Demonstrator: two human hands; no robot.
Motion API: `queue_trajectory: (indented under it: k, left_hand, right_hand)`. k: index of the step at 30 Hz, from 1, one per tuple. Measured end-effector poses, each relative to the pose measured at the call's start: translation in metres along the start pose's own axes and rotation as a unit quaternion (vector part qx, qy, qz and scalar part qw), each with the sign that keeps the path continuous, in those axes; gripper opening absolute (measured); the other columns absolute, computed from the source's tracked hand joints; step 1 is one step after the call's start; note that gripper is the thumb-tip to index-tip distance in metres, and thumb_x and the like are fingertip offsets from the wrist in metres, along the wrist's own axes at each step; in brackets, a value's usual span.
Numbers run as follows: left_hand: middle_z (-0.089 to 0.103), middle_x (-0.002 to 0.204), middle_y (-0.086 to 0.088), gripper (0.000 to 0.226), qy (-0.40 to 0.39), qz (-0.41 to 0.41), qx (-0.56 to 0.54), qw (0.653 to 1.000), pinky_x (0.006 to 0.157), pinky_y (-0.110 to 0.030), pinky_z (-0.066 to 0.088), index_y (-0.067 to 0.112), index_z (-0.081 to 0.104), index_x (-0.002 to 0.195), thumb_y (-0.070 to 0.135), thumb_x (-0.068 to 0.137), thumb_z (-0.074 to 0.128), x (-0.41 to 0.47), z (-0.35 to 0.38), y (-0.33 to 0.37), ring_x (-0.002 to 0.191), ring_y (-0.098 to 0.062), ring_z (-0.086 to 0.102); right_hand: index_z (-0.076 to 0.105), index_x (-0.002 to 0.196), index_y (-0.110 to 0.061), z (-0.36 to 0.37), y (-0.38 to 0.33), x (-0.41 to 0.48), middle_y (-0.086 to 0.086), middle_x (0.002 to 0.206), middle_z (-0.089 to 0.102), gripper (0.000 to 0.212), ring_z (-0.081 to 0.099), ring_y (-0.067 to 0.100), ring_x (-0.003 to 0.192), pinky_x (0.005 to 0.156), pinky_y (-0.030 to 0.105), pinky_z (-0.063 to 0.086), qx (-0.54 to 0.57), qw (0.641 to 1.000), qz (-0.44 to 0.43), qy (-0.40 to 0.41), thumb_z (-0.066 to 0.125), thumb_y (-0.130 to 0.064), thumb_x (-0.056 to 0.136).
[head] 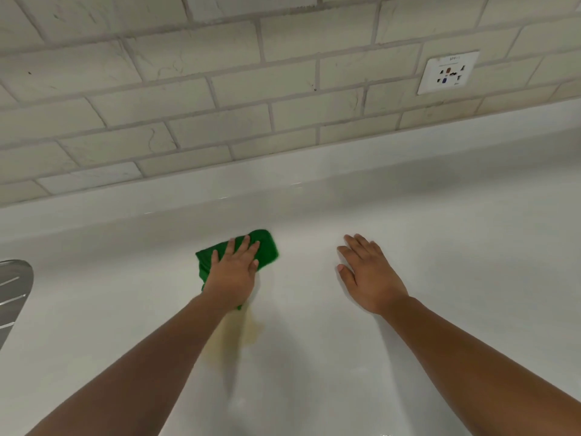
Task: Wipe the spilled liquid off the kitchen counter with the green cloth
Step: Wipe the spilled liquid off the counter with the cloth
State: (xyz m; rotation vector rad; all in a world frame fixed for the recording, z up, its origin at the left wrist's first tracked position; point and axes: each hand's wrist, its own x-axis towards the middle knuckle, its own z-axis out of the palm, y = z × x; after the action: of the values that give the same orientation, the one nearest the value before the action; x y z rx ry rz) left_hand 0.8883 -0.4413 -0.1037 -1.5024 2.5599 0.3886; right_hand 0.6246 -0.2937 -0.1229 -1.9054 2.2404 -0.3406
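A folded green cloth point(266, 248) lies on the white kitchen counter point(456, 234), near its middle. My left hand point(232, 272) presses flat on top of the cloth, fingers spread, covering its near half. A pale yellowish spill point(251, 332) stains the counter just below that hand, partly hidden under my left forearm. My right hand point(369, 273) rests palm down on the bare counter to the right of the cloth, fingers apart and holding nothing.
A tiled backsplash point(220, 89) rises behind the counter, with a white wall socket point(448, 72) at the upper right. The rim of a metal sink or drainer point(14, 287) shows at the left edge.
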Motion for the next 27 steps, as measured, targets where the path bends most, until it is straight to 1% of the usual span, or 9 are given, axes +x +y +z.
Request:
queue_trajectory:
  k: [2, 4, 6, 8, 13, 17, 21, 24, 27]
  left_hand:
    - [0.001, 0.166, 0.007, 0.053, 0.002, 0.013, 0.023, 1.000, 0.120, -0.057, 0.003, 0.030, 0.009, 0.158, 0.037, 0.107, 0.018, -0.015, 0.006, 0.016, 0.152, -0.026, -0.003]
    - [0.000, 0.166, 0.008, 0.053, -0.001, 0.059, 0.037, 0.998, 0.120, -0.058, 0.001, 0.031, 0.008, 0.158, 0.039, 0.106, 0.017, -0.021, 0.012, 0.040, 0.152, -0.027, -0.005]
    - [-0.001, 0.165, 0.008, 0.053, 0.000, 0.107, 0.044, 0.993, 0.119, -0.059, -0.002, 0.032, 0.007, 0.158, 0.041, 0.106, 0.017, -0.013, 0.015, 0.065, 0.152, -0.027, -0.006]
    - [0.000, 0.166, 0.008, 0.053, 0.002, 0.125, 0.043, 0.991, 0.119, -0.059, -0.002, 0.033, 0.008, 0.157, 0.041, 0.106, 0.017, 0.006, 0.014, 0.084, 0.152, -0.027, -0.005]
    - [0.004, 0.166, 0.006, 0.052, 0.008, 0.115, 0.017, 0.993, 0.120, -0.058, 0.002, 0.033, 0.012, 0.157, 0.040, 0.106, 0.019, 0.067, 0.002, 0.091, 0.152, -0.025, 0.000]
    - [0.008, 0.166, 0.005, 0.052, 0.028, 0.042, 0.006, 0.999, 0.121, -0.055, 0.006, 0.031, 0.016, 0.157, 0.039, 0.105, 0.019, 0.096, -0.008, 0.049, 0.152, -0.023, 0.004]
    - [0.011, 0.165, 0.003, 0.052, 0.055, -0.021, -0.001, 0.998, 0.121, -0.056, 0.009, 0.028, 0.019, 0.156, 0.038, 0.105, 0.020, 0.071, -0.002, 0.016, 0.152, -0.025, 0.006]
    - [0.010, 0.165, 0.003, 0.053, 0.065, -0.012, 0.007, 0.998, 0.120, -0.056, 0.009, 0.029, 0.017, 0.157, 0.038, 0.105, 0.020, 0.031, 0.012, 0.029, 0.152, -0.027, 0.006]
    - [0.006, 0.166, 0.006, 0.053, 0.059, 0.034, 0.021, 0.997, 0.120, -0.056, 0.004, 0.030, 0.014, 0.157, 0.039, 0.105, 0.018, 0.007, 0.021, 0.064, 0.152, -0.027, 0.001]
  right_hand:
    - [0.036, 0.151, -0.017, 0.000, 0.000, 0.000, 0.003, 0.164, 0.021, 0.079, 0.008, 0.019, 0.152, 0.124, 0.039, 0.003, 0.001, 1.000, 0.002, 0.000, 0.001, -0.054, 0.092]
    - [0.036, 0.152, -0.016, 0.000, 0.000, 0.000, 0.003, 0.164, 0.021, 0.079, 0.008, 0.019, 0.152, 0.124, 0.039, 0.004, 0.004, 1.000, 0.002, 0.000, 0.001, -0.054, 0.092]
    - [0.036, 0.152, -0.016, 0.001, 0.001, 0.000, 0.004, 0.163, 0.022, 0.078, 0.009, 0.019, 0.152, 0.124, 0.040, 0.005, 0.008, 1.000, 0.001, 0.002, 0.002, -0.054, 0.093]
    - [0.038, 0.151, -0.015, 0.001, 0.002, 0.000, 0.005, 0.163, 0.024, 0.076, 0.011, 0.020, 0.152, 0.124, 0.040, 0.005, 0.014, 1.000, -0.003, 0.008, 0.004, -0.053, 0.094]
    - [0.044, 0.146, -0.015, 0.004, 0.004, 0.001, 0.006, 0.160, 0.030, 0.069, 0.018, 0.022, 0.150, 0.124, 0.038, 0.007, 0.020, 0.999, -0.007, 0.028, 0.011, -0.049, 0.096]
    - [0.047, 0.144, -0.016, 0.006, 0.005, 0.001, 0.005, 0.159, 0.032, 0.063, 0.019, 0.022, 0.150, 0.124, 0.039, 0.010, 0.025, 0.999, -0.008, 0.034, 0.015, -0.046, 0.098]
    - [0.047, 0.142, -0.015, 0.005, 0.005, 0.002, 0.006, 0.158, 0.033, 0.061, 0.019, 0.023, 0.150, 0.123, 0.041, 0.011, 0.024, 0.999, -0.009, 0.033, 0.017, -0.045, 0.099]
    - [0.048, 0.142, -0.014, 0.004, 0.005, 0.003, 0.007, 0.158, 0.034, 0.061, 0.019, 0.023, 0.150, 0.123, 0.040, 0.010, 0.031, 0.999, -0.007, 0.033, 0.018, -0.045, 0.099]
    - [0.046, 0.144, -0.014, 0.003, 0.004, 0.003, 0.006, 0.159, 0.031, 0.063, 0.017, 0.022, 0.150, 0.124, 0.040, 0.009, 0.034, 0.999, -0.004, 0.028, 0.016, -0.047, 0.098]
